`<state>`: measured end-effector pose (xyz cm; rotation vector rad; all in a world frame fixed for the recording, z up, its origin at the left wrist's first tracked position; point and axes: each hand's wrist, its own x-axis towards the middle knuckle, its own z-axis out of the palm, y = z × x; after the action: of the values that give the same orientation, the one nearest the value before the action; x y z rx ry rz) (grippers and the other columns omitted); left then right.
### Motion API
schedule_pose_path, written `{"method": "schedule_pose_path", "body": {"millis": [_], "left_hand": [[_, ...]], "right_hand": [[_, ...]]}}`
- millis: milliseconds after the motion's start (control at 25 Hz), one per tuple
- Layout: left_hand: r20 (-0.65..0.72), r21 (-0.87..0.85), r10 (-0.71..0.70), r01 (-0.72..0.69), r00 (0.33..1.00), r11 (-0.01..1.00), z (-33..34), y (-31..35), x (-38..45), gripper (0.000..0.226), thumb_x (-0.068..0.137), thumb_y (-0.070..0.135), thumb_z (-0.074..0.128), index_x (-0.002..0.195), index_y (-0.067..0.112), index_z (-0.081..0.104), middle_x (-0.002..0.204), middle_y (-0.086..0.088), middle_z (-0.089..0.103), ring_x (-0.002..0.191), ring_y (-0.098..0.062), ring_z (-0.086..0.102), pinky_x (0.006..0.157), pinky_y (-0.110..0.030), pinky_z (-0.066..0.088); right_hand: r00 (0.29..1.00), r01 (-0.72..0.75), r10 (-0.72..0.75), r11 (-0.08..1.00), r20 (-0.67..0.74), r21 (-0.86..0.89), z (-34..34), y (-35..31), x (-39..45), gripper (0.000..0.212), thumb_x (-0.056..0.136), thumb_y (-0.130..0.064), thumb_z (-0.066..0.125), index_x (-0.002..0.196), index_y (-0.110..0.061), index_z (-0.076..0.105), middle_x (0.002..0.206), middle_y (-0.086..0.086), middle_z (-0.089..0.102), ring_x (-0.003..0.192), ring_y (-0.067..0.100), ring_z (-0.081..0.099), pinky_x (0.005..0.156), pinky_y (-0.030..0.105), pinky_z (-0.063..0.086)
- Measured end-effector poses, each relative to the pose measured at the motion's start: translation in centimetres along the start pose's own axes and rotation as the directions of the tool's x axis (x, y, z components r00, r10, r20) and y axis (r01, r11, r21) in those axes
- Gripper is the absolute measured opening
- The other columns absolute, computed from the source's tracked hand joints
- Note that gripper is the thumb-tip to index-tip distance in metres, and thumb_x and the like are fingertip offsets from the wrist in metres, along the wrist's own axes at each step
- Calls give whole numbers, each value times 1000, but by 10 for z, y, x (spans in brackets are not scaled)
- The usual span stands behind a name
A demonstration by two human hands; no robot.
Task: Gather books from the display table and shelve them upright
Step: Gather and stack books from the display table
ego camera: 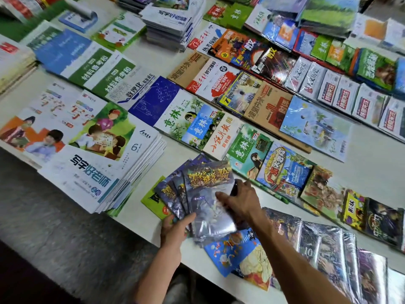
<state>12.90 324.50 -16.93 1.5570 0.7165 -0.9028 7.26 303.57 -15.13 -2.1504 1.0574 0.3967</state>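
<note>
While the left hand [175, 227] pinches the fanned dark books [197, 194] at their 7 o'clock corner, the right hand [241, 202] clasps the top book's right edge. Fan lies at table [173, 154] front edge, long axes toward 12 o'clock; right hand nearer.

The right hand [242, 201] hides the fanned dark books' [203, 189] right edge.
</note>
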Motion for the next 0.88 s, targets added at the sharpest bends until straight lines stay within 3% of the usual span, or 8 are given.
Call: {"method": "schedule_pose_path", "body": {"millis": [80,160,240,320,400,560,760,880], "left_hand": [[22,36,-13,13,1000,999,-2,4,3,48,71,16,85,114,6,67,109,-15,74,105,-34,67,95,-51,51],[40,123,0,-5,999,992,-7,9,5,47,68,21,87,112,13,71,106,-11,76,103,-31,67,96,-51,53],[117,154,16,-35,993,987,-12,14,6,50,67,21,88,113,19,71,107,-6,77,102,-28,70,83,-47,59],[199,155,68,-100,978,983,-11,18,1,60,65,14,89,120,20,67,110,-3,77,101,-25,71,78,-43,61],[254,143,138,-178,957,973,-10,18,-6,74,57,11,91,126,17,62,119,-8,73,109,-30,69,96,-50,54],[398,144,252,-331,882,933,-9,14,-25,68,45,20,92,107,29,66,108,-4,78,98,-24,74,88,-43,59],[599,402,293,-597,745,694,14,36,-40,64,55,30,93,107,32,56,100,9,78,96,-8,74,81,-18,55],[589,435,375,-672,716,599,39,45,-49,72,54,32,88,116,33,52,111,14,68,100,4,67,82,-10,49]], "right_hand": [[999,-20,18,999,43,49,11,3,-13,62,75,-74,60,96,-16,56,97,9,65,86,28,64,71,36,52],[999,-31,28,995,35,96,25,9,-27,64,69,-83,54,85,-21,49,82,2,60,70,19,57,53,30,38],[999,-46,43,978,18,205,35,12,-35,60,67,-81,58,81,-23,46,73,-6,56,61,8,51,48,25,29],[997,-72,67,931,24,359,35,17,-38,50,67,-70,68,80,-25,53,65,-8,63,53,3,56,44,21,37],[997,-82,65,848,52,523,30,24,-42,38,67,-57,79,77,-25,61,59,-8,68,48,1,61,45,22,47],[990,-129,39,648,137,751,3,38,-55,65,63,-53,90,99,-13,53,81,10,69,69,32,74,54,37,59],[1000,-8,-3,566,11,825,-43,45,-72,69,56,-48,95,104,-11,61,87,8,80,79,28,78,57,30,59],[993,116,-71,584,-92,803,-58,49,-89,66,60,-32,95,118,-34,62,102,-9,80,94,7,75,75,19,56]]}}
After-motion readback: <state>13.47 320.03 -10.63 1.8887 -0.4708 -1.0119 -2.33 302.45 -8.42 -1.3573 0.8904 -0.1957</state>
